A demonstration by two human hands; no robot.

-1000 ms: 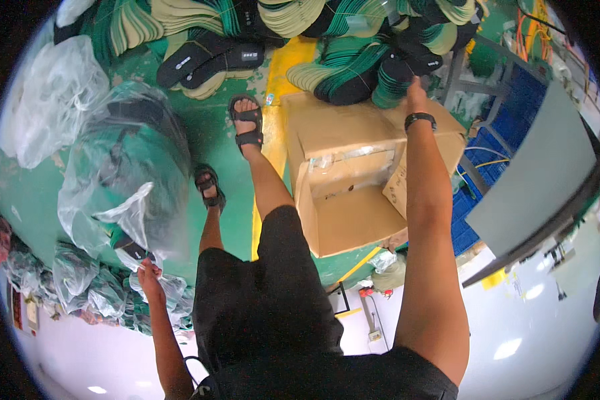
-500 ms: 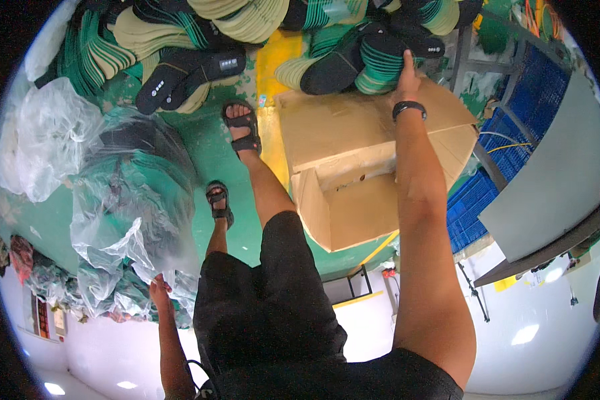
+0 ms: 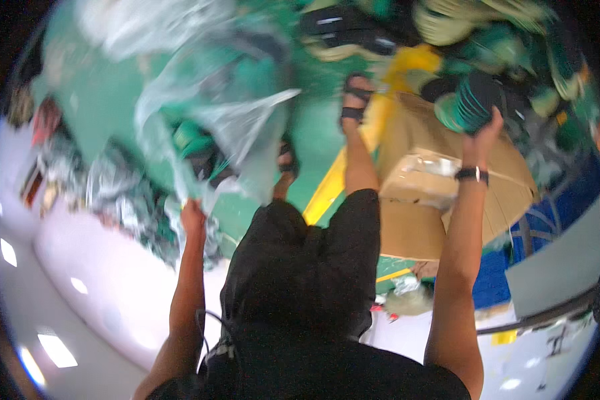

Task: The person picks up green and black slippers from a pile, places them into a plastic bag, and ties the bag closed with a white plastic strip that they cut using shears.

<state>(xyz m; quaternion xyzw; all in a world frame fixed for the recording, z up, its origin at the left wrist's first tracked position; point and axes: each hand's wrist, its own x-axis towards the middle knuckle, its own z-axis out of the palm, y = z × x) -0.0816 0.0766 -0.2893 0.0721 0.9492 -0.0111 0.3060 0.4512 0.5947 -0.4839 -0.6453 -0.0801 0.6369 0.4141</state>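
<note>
I'm looking steeply down from the wearer's head, through one wide fisheye: black fabric shorts (image 3: 293,267) loom close at lower middle, with the painted green floor (image 3: 317,150) farther off above. The bare left hand (image 3: 193,217) and bare right hand (image 3: 485,137) both fall inside my view, and rectangular white lights (image 3: 57,351) show toward the curved lower-left rim.

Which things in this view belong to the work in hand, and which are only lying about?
Work in hand:
- stack of green-and-black insoles, held in the right hand
- clear plastic bag, its edge apparently pinched by the left hand

Seemingly just lying about:
- cardboard box, open
- grey panel
- yellow floor stripe's neighbour, a sandal-side insole pair
</note>
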